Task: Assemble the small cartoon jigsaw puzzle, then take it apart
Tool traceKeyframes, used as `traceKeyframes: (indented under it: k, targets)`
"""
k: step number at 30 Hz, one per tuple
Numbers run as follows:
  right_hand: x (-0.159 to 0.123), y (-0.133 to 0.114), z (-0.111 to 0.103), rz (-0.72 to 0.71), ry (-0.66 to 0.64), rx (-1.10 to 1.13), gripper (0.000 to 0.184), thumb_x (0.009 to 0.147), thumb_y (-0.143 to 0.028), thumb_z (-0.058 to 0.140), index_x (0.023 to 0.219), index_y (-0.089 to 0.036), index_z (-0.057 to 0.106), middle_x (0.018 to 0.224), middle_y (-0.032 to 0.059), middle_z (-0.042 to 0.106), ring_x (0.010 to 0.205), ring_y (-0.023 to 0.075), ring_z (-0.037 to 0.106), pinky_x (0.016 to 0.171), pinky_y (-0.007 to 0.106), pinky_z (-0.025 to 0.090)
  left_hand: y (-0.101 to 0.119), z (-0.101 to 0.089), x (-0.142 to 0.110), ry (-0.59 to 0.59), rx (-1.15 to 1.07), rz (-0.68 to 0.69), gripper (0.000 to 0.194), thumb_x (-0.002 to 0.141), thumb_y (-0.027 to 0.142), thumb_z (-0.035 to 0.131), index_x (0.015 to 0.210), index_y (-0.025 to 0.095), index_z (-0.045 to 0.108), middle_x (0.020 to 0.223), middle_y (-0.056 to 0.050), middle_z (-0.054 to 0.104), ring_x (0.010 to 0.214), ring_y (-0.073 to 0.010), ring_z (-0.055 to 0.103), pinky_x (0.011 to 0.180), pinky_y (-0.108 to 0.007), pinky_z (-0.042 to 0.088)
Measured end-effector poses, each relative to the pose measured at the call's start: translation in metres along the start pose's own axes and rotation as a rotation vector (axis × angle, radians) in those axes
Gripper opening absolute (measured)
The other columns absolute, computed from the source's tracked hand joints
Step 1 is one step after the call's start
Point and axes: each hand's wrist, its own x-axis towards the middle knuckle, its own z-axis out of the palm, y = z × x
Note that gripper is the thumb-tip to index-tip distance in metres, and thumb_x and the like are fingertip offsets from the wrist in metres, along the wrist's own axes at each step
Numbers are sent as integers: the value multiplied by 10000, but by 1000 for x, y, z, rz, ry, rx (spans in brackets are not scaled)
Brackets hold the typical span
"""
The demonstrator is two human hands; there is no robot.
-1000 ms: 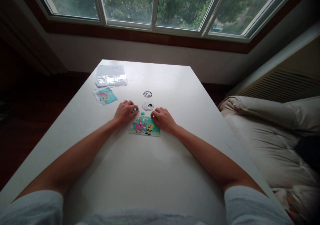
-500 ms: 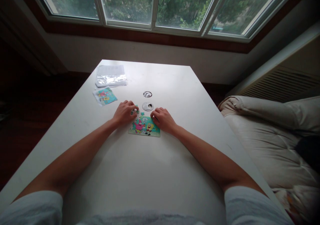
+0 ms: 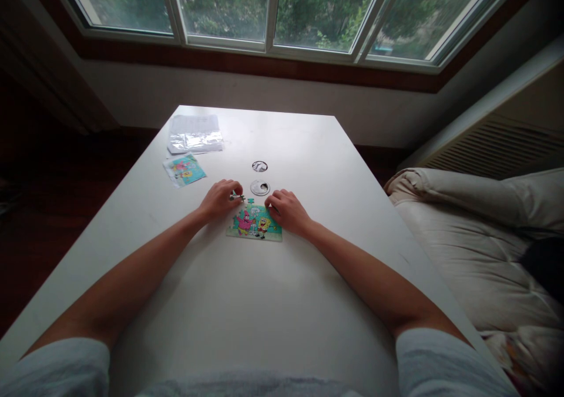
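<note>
A partly assembled jigsaw puzzle (image 3: 254,225) with pink and yellow cartoon figures on a teal ground lies flat on the white table (image 3: 264,303). My left hand (image 3: 220,199) is just beyond its upper left corner, thumb and forefinger pinched on a small puzzle piece (image 3: 239,197). The fingers of my right hand (image 3: 288,210) are curled onto the puzzle's upper right corner, gripping its edge. Between my hands, just off the puzzle's far edge, lies a loose teal piece (image 3: 251,201).
Beyond the hands, two round cutouts sit in the tabletop: a grey ring (image 3: 259,188) and a dark-rimmed opening (image 3: 259,166). A picture card (image 3: 185,169) and a clear plastic sleeve (image 3: 196,134) lie at the far left. A cushioned sofa (image 3: 467,250) stands to the right.
My left fingers have shifted slightly, and the pinched piece now shows tilted between them. My right hand stays on the puzzle's corner.
</note>
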Motion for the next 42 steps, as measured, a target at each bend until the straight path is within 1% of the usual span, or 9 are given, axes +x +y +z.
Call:
traceKeyframes:
  k: [4, 9, 12, 16, 20, 24, 30, 36, 42]
  targets:
    - [0, 0, 0, -4, 4, 4, 131, 943, -164, 547, 988, -210, 661, 1010, 87, 649, 979, 242, 513, 856, 357, 352, -2, 0, 1, -26, -123, -94, 123, 810, 270, 637, 917, 232, 686, 832, 2, 704, 727, -170, 604, 681, -299, 443]
    - [-1, -1, -2, -1, -2, 9, 136, 940, -156, 545, 990, -210, 660, 1016, 84, 652, 975, 238, 513, 849, 353, 351, -2, -1, 2, -50, -263, -123, 300, 855, 343, 627, 1121, 262, 741, 887, 4, 755, 735, -153, 637, 712, -275, 473]
    - [-1, -1, -2, 1, -8, 10, 134, 944, -160, 544, 988, -208, 661, 1017, 87, 651, 974, 239, 512, 850, 354, 350, -2, -1, 3, -86, -325, -136, 288, 858, 391, 638, 1063, 253, 785, 888, -10, 772, 756, -170, 658, 718, -279, 488]
    - [-1, -1, -1, 1, -4, 9, 135, 945, -161, 546, 994, -208, 662, 1020, 89, 648, 976, 240, 512, 854, 353, 351, -3, -1, 3, -112, -505, -199, 293, 836, 416, 670, 1009, 216, 797, 950, -34, 787, 865, -204, 695, 785, -294, 510]
    - [-1, 0, -1, 2, -5, 8, 128, 943, -162, 553, 990, -206, 663, 1016, 90, 648, 974, 240, 511, 854, 353, 352, -3, 0, 2, -148, -589, -271, 345, 816, 445, 683, 1018, 189, 796, 893, -43, 786, 777, -183, 674, 720, -280, 495]
    - [-1, 0, 0, -5, 5, 10, 123, 933, -155, 561, 984, -204, 662, 1011, 86, 648, 968, 237, 514, 850, 350, 354, -2, 1, 2, -156, -599, -295, 380, 798, 458, 694, 1029, 173, 797, 877, -49, 786, 759, -177, 664, 702, -271, 483]
    - [-1, 0, -1, -5, 6, 14, 123, 939, -158, 556, 980, -202, 662, 999, 84, 648, 957, 235, 515, 846, 350, 351, 0, -1, 3, -167, -613, -269, 336, 801, 415, 683, 1001, 170, 797, 943, -57, 787, 867, -203, 694, 799, -283, 502]
    - [0, 0, -1, -3, 6, 15, 123, 944, -165, 556, 987, -200, 666, 1000, 90, 647, 960, 237, 510, 840, 350, 345, 6, -3, 3, -164, -377, -159, 277, 858, 349, 598, 984, 209, 801, 880, -21, 765, 758, -157, 642, 684, -242, 462]
    - [0, 0, 0, -1, 9, 14, 125, 934, -156, 565, 986, -202, 669, 995, 82, 646, 953, 234, 509, 835, 349, 343, 16, -6, 0, -131, -273, -117, 284, 886, 302, 553, 1096, 203, 716, 892, -10, 744, 633, -114, 617, 651, -232, 459]
